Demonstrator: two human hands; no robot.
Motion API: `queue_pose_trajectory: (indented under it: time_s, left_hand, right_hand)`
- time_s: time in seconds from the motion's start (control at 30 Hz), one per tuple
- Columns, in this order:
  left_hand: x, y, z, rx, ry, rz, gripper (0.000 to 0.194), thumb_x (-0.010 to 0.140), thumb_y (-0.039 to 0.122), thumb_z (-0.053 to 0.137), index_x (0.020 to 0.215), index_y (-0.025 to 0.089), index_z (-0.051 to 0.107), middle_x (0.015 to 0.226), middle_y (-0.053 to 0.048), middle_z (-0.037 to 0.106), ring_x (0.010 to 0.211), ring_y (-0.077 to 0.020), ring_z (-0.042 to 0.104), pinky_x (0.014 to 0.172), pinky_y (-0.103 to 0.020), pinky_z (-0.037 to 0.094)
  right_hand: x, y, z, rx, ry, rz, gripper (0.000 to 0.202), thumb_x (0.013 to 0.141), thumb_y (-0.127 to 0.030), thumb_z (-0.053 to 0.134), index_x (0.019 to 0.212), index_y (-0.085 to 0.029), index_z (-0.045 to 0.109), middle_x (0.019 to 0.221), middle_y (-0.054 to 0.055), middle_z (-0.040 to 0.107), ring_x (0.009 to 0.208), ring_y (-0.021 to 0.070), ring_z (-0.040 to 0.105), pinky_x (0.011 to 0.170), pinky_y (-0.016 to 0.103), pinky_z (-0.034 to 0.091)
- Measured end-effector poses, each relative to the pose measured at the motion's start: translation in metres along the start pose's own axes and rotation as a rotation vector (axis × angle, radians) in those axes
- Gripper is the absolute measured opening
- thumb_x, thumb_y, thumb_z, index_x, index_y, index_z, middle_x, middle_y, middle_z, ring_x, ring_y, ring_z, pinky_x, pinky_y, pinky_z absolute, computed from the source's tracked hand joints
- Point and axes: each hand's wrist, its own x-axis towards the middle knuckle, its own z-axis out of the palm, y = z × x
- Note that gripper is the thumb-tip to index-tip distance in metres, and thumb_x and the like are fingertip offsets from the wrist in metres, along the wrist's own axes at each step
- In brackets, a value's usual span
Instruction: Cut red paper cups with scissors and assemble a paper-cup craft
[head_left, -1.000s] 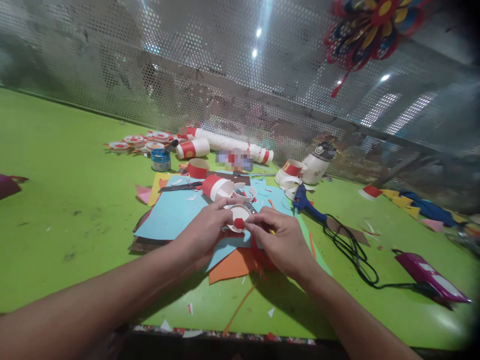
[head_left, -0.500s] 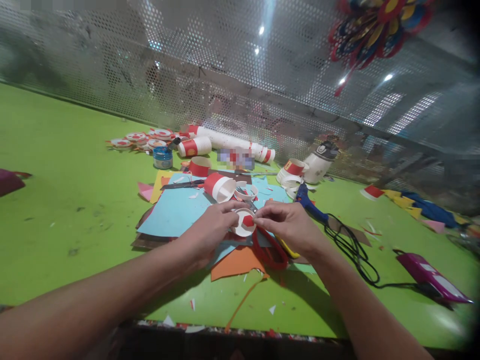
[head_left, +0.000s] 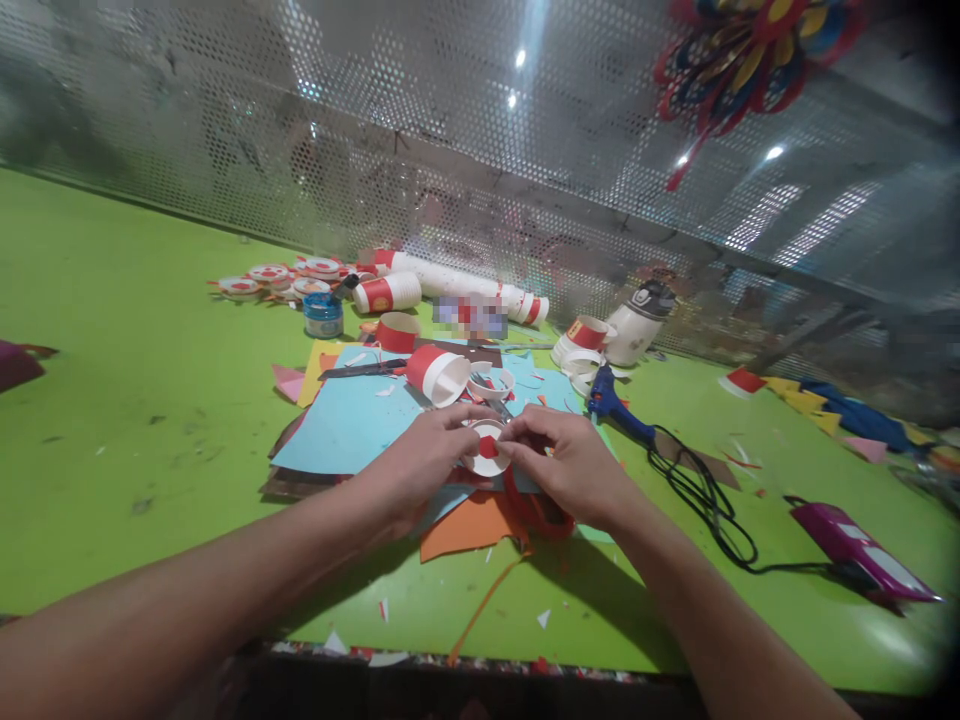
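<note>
My left hand point(head_left: 427, 450) grips the left rim of a cut-off paper cup bottom point(head_left: 487, 466), a shallow white disc with a low rim. A small red paper piece point(head_left: 487, 446) lies over its middle. Thumb and forefinger of my right hand point(head_left: 566, 455) are pinched at the right edge of that red piece. Scissors with red handles point(head_left: 551, 520) lie under my right hand, largely covered by it. Just beyond my hands, a red-and-white paper cup point(head_left: 439, 375) rests on its side beside a white cut cup ring point(head_left: 491, 382).
Light-blue paper point(head_left: 337, 420) and orange paper point(head_left: 465, 528) lie beneath the work. A blue hot glue gun point(head_left: 619, 410) with a black cord is to the right, near a magenta device point(head_left: 862, 550). Behind stand a blue paint jar point(head_left: 323, 316), stacked paper cups point(head_left: 465, 280) and decorated discs point(head_left: 270, 275).
My right hand has shifted slightly left, over the cup bottom. The red paper piece has moved left towards the disc's middle. My left hand stays nearly still.
</note>
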Motion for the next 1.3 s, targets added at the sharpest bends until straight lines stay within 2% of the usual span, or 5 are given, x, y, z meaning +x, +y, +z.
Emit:
queue_pose_trajectory:
  time_s: [0.23, 0.7, 0.9, 1.07, 1.3]
  left_hand:
    - [0.000, -0.001, 0.002, -0.036, 0.029, -0.004, 0.034, 0.062, 0.009, 0.054, 0.090, 0.018, 0.068, 0.085, -0.008, 0.068, 0.078, -0.0214, 0.062, 0.064, -0.032, 0.054]
    - [0.002, -0.004, -0.001, -0.059, 0.032, -0.012, 0.041, 0.063, 0.003, 0.052, 0.101, 0.016, 0.066, 0.088, -0.008, 0.067, 0.074, -0.0199, 0.064, 0.065, -0.035, 0.057]
    - [0.003, -0.003, -0.001, -0.069, 0.073, -0.012, 0.035, 0.062, 0.003, 0.052, 0.093, 0.014, 0.064, 0.088, -0.008, 0.065, 0.074, -0.0182, 0.062, 0.066, -0.034, 0.057]
    - [0.003, -0.004, -0.002, -0.123, 0.066, 0.058, 0.019, 0.065, 0.008, 0.056, 0.080, 0.014, 0.065, 0.091, -0.008, 0.063, 0.073, -0.0173, 0.059, 0.061, -0.033, 0.056]
    - [0.002, -0.006, -0.005, -0.168, 0.021, 0.054, 0.021, 0.082, 0.024, 0.054, 0.096, 0.013, 0.065, 0.080, -0.007, 0.065, 0.076, -0.0181, 0.062, 0.067, -0.033, 0.056]
  right_hand:
    - [0.000, 0.003, 0.004, -0.016, 0.024, -0.006, 0.011, 0.083, -0.012, 0.061, 0.075, -0.017, 0.067, 0.070, 0.001, 0.065, 0.063, 0.0130, 0.053, 0.060, 0.026, 0.041]
    - [-0.005, 0.002, 0.011, -0.075, 0.127, -0.056, 0.008, 0.082, -0.013, 0.064, 0.075, -0.018, 0.064, 0.065, -0.001, 0.057, 0.058, 0.0124, 0.047, 0.056, 0.025, 0.037]
    - [-0.015, -0.001, 0.008, -0.124, 0.202, -0.154, 0.008, 0.084, -0.012, 0.060, 0.079, -0.017, 0.064, 0.066, -0.001, 0.054, 0.060, 0.0134, 0.048, 0.058, 0.026, 0.039]
    - [-0.020, 0.002, 0.010, -0.214, 0.209, -0.226, 0.009, 0.088, -0.014, 0.056, 0.089, -0.017, 0.064, 0.079, 0.005, 0.058, 0.069, 0.0169, 0.054, 0.061, 0.029, 0.042]
    - [-0.023, -0.002, 0.015, -0.274, 0.212, -0.275, 0.016, 0.090, -0.014, 0.051, 0.095, -0.012, 0.066, 0.087, 0.011, 0.059, 0.083, 0.0234, 0.054, 0.070, 0.035, 0.045]
